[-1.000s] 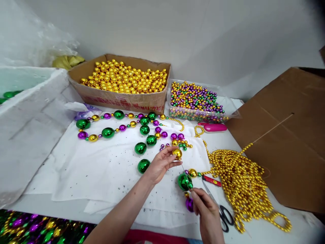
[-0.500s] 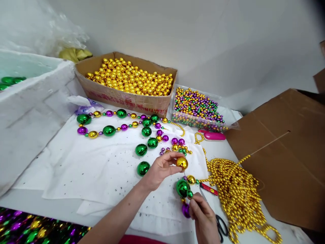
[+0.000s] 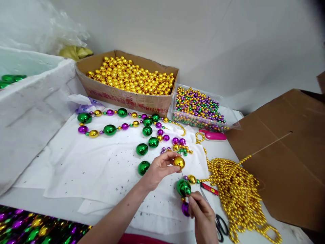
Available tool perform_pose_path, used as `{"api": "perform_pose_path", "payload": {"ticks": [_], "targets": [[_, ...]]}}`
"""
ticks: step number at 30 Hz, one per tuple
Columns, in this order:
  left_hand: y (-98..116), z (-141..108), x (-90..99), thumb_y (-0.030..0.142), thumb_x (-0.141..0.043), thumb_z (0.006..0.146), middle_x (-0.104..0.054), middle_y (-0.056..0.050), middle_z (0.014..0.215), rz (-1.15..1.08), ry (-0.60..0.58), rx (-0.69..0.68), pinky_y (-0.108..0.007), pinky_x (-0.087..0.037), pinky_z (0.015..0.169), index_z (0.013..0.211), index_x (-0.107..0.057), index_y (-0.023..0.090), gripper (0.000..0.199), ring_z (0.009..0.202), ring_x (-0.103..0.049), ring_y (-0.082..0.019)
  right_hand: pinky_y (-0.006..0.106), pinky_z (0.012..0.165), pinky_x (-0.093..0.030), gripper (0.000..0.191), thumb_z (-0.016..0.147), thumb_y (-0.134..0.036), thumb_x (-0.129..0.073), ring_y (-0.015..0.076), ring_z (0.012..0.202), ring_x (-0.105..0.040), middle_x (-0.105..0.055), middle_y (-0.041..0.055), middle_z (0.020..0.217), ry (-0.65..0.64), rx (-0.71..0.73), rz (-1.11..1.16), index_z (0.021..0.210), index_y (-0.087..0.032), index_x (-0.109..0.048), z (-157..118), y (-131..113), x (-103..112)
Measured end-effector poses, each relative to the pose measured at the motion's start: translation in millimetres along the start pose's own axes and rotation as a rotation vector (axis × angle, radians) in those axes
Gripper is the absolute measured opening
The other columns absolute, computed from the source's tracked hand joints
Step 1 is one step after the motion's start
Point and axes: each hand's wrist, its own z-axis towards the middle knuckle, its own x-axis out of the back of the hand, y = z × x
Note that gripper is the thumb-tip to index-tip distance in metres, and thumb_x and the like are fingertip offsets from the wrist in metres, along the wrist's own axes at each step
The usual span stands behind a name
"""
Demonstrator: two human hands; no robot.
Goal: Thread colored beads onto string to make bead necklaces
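Between the thumb and fingers of my left hand is a shiny gold bead. A thin strand runs from this bead down toward my right hand, whose fingertips pinch it by a small green bead. Behind that small bead is a large green bead. A purple bead shows just left of my right fingers and is partly covered by them. Another gold bead, beside the large green one, joins a string of small gold beads. Loose large green beads lie left of my hands.
A cardboard box of gold beads and a clear tub of small mixed beads stand behind. Piled gold bead strings, black-handled scissors and a red cutter lie right. A finished-looking strand stretches left, by a foam box.
My left hand has shifted the gold bead slightly left. My right hand has moved slightly up and left, and the small green bead now overlaps the large green one.
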Motion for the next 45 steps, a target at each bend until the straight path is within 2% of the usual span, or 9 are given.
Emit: {"api": "perform_pose_path", "payload": {"ticks": [8,12,19,21,24,30,35,39,45], "targets": [[-5.2,0.5,-0.3,0.031,-0.066,0.08,-0.065,-0.008,0.101,0.093,0.029,0.084,-0.035,-0.049,0.082,0.098,-0.067,0.016,0.023,0.088,-0.061,-0.018,0.021,0.05,-0.035,0.02,0.077,-0.037,-0.069,0.0096,0.056,-0.042,-0.049,-0.0031,0.066,0.106,0.026,-0.103,0.078,-0.019,-0.059,4.1,-20.2,-17.0],[1.9,-1.4,2.0,0.035,-0.057,0.087,-0.066,-0.013,0.109,0.199,0.087,0.07,-0.035,-0.046,0.089,0.085,-0.071,0.013,0.026,0.101,-0.06,-0.023,0.024,0.057,-0.041,0.018,0.08,-0.036,-0.065,0.0135,0.064,-0.05,-0.053,-0.0013,0.07,-0.074,0.053,-0.269,0.083,-0.02,-0.06,5.3,-39.0,-9.8],[15.6,-7.4,-15.8,0.027,-0.051,0.091,-0.063,-0.009,0.121,0.327,-0.014,-0.089,-0.039,-0.034,0.106,0.097,-0.073,0.019,0.024,0.122,-0.05,-0.024,0.033,0.08,-0.046,0.033,0.087,-0.035,-0.053,0.0237,0.105,-0.055,-0.062,0.0091,0.115,-0.067,0.292,-0.465,0.118,-0.024,-0.06,14.3,-81.7,-21.1],[19.0,-8.8,-22.1,0.026,-0.051,0.091,-0.062,-0.009,0.122,0.305,-0.016,-0.116,-0.04,-0.034,0.107,0.097,-0.073,0.019,0.024,0.122,-0.05,-0.025,0.032,0.075,-0.048,0.034,0.087,-0.033,-0.054,0.0216,0.095,-0.059,-0.064,0.0082,0.105,-0.193,0.266,-0.377,0.119,-0.024,-0.059,18.1,-87.2,-34.6],[23.8,-9.8,-20.5,0.028,-0.051,0.091,-0.063,-0.01,0.12,0.245,0.05,-0.147,-0.043,-0.038,0.104,0.094,-0.073,0.017,0.024,0.12,-0.052,-0.027,0.025,0.061,-0.046,0.018,0.086,-0.031,-0.054,0.015,0.069,-0.057,-0.06,0.0023,0.075,-0.291,0.16,-0.27,0.092,-0.019,-0.067,21.5,-82.2,-44.8],[11.0,8.4,7.4,0.039,-0.043,0.093,-0.064,-0.013,0.115,0.212,0.08,-0.038,-0.044,-0.047,0.091,0.102,-0.068,0.016,0.034,0.101,-0.061,-0.024,0.021,0.046,-0.033,0.019,0.082,-0.035,-0.062,0.0073,0.049,-0.043,-0.053,-0.0025,0.063,-0.212,-0.031,-0.049,0.082,-0.017,-0.067,21.9,-51.6,-27.0],[-28.3,51.8,8.5,0.031,-0.051,0.089,-0.067,-0.009,0.103,0.906,0.047,-0.086,-0.04,-0.047,0.085,0.099,-0.068,0.019,0.024,0.092,-0.059,-0.022,0.019,0.043,-0.03,0.018,0.081,-0.035,-0.066,0.0067,0.045,-0.043,-0.051,-0.0049,0.054,0.134,0.007,0.208,0.089,-0.019,-0.067,26.4,-41.6,-11.5],[-48.0,78.9,-1.0,0.017,-0.052,0.086,-0.067,-0.008,0.099,1.612,0.0,-0.26,-0.043,-0.041,0.088,0.097,-0.069,0.02,0.021,0.097,-0.053,-0.026,0.019,0.043,-0.032,0.016,0.08,-0.034,-0.067,0.0092,0.05,-0.051,-0.058,-0.0017,0.06,0.177,0.036,0.331,0.087,-0.019,-0.064,26.9,-42.4,-5.1],[-30.3,86.0,15.7,0.018,-0.053,0.085,-0.067,-0.007,0.099,1.622,0.231,-0.339,-0.037,-0.04,0.088,0.097,-0.068,0.02,0.019,0.093,-0.054,-0.024,0.019,0.04,-0.028,0.021,0.077,-0.035,-0.069,0.0098,0.051,-0.051,-0.058,-0.0009,0.059,0.201,-0.028,0.371,0.088,-0.017,-0.065,22.7,-36.8,11.1]]}}
